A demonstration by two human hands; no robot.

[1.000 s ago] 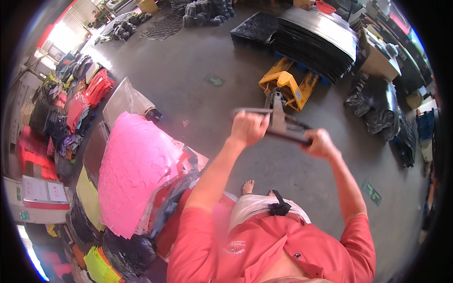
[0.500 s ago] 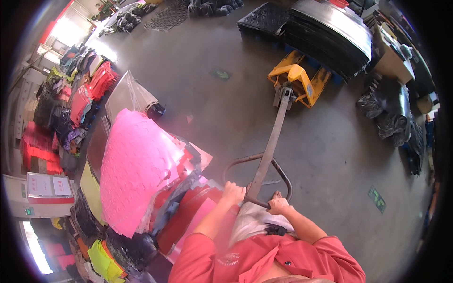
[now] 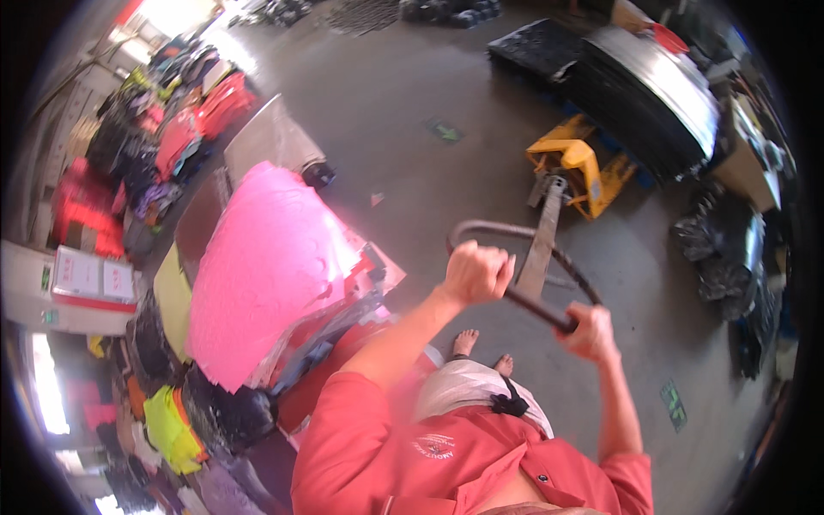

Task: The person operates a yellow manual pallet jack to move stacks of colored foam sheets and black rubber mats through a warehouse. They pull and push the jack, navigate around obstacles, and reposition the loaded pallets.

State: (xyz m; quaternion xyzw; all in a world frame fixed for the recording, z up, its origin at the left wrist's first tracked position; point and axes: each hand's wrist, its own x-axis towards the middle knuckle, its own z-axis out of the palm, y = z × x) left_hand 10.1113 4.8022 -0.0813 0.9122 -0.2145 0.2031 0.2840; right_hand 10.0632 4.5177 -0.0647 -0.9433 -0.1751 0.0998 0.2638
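Note:
Both of my hands grip the brown metal loop handle [image 3: 534, 307] of a yellow pallet jack [image 3: 573, 159]. My left hand [image 3: 477, 273] is closed around the loop's left side. Further right, my right hand [image 3: 590, 332] wraps the near right corner. From the loop a worn grey shaft [image 3: 541, 249] runs away to the jack's body. The jack's forks reach under a tall stack of black sheets [image 3: 635, 103] at the back right; how far they go in is hidden.
Left of me stands a big pile of bright pink sheets [image 3: 266, 275]. Colourful scrap heaps [image 3: 163, 146] line the far left. Black plastic-wrapped bundles [image 3: 721, 249] lie along the right. A green arrow marking [image 3: 445, 130] is on the grey floor [image 3: 395, 172] ahead.
The handle has risen and swung a little right, with both hands still on it. My arms are lifted higher. The whole view has turned, so the jack and stack sit further right and lower.

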